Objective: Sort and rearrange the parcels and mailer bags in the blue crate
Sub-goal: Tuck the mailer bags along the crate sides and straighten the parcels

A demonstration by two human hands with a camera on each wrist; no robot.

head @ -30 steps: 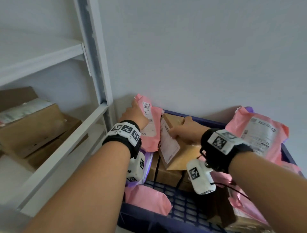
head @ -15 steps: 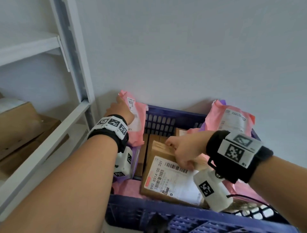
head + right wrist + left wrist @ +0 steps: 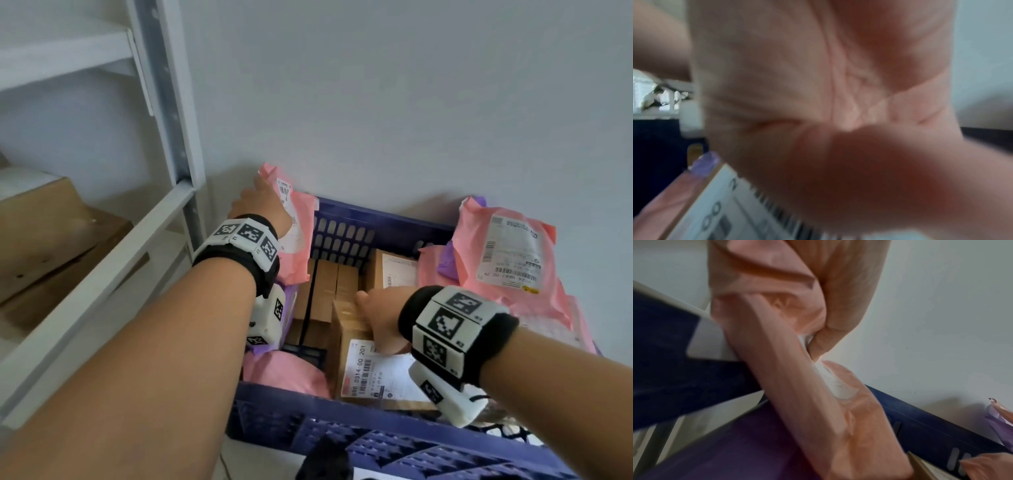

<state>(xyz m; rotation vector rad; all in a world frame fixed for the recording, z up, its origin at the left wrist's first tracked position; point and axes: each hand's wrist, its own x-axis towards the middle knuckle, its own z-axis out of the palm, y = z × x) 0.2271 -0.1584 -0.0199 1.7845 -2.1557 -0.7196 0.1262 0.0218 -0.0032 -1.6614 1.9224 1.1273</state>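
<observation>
The blue crate (image 3: pixel 376 219) stands against a wall and holds several parcels. My left hand (image 3: pixel 260 205) grips the top of a pink mailer bag (image 3: pixel 298 253) that stands upright at the crate's far left corner. In the left wrist view the hand (image 3: pixel 838 305) pinches the pink mailer bag (image 3: pixel 797 386) between thumb and fingers. My right hand (image 3: pixel 376 315) holds the far end of a labelled cardboard box (image 3: pixel 370 377), which lies flat near the crate's front wall. The right wrist view is filled by the blurred palm (image 3: pixel 818 97) over the box label (image 3: pixel 731 216).
Another pink mailer (image 3: pixel 507 260) leans at the crate's far right over a purple bag (image 3: pixel 448 263). Brown boxes (image 3: pixel 329 284) lie in the middle and a pink bag (image 3: pixel 284 371) at the front left. A white shelf frame (image 3: pixel 164 102) with cardboard boxes (image 3: pixel 41 222) stands left.
My right hand has tipped the labelled box from upright down to lying flat near the crate's front. My left hand has kept its hold on the standing pink mailer.
</observation>
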